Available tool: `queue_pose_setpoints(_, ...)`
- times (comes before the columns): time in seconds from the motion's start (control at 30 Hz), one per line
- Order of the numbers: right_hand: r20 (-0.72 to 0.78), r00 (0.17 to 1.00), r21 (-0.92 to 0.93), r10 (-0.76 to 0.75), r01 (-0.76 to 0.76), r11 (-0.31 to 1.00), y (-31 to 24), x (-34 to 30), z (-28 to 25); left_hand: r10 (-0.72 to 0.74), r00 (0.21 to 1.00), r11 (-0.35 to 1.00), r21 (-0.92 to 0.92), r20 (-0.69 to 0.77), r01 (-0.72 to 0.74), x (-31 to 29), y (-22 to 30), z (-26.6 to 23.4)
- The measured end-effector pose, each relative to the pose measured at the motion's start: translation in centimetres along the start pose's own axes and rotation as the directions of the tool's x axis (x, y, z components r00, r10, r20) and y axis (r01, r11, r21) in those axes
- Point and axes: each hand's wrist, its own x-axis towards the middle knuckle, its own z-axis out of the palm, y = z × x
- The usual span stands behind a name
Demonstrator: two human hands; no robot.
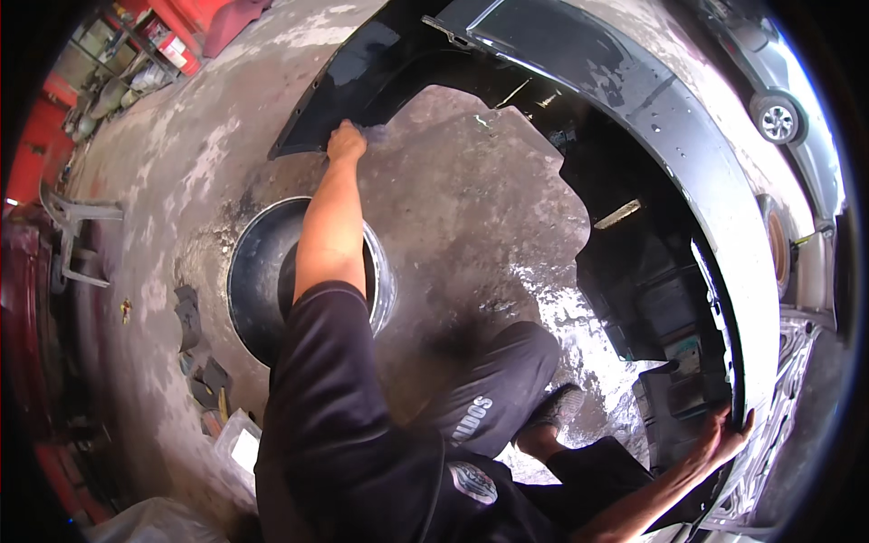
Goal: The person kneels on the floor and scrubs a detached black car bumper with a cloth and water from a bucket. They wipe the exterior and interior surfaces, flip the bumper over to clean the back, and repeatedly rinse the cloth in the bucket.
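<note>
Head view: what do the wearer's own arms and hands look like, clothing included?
Both the left hand and right hand are bare, with no gloves seen. A loose, dark short sleeve ends near the left elbow; both forearms are uncovered.

Gap between bumper and basin

From the person's head, the left of two side-by-side fisheyes looks down at the floor, close above the dark shirt, wide enough to include left hand and right hand, bending straight edges toward its rim.
</note>
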Motion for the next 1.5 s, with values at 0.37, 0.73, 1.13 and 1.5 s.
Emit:
queue_pose_setpoints(0.37, 0.214, 0.97, -0.064, -0.117, 0.134, 0.989, 1.3, -1.4, 3.0, 0.465, 0.824, 0.804, -0.235, -0.324, -0.546, -12.7, -0.1, -19.0)
queue_pose_setpoints(0.73, 0.248, 0.96, 0.368, 0.131, -0.218, 0.904, 4.9, -1.7, 6.5, 0.325, 0.942, 0.802, -0.552, 0.084, -0.227, -24.8, -17.9, -18.2)
queue_pose_setpoints(1.13, 0.28, 0.926, 0.42, 0.251, -0.354, 0.835, 9.1, -4.6, 14.0, -0.096, 0.715, 0.966, 0.237, 0.692, -0.099, -22.4, -21.1, -4.0)
queue_pose_setpoints(1.5, 0.354, 0.881, 0.417, 0.316, -0.45, 0.79, 13.1, -4.0, 13.9, 0.293, 0.956, 0.36, -0.926, -0.005, -0.115, -24.8, -3.1, -21.1)
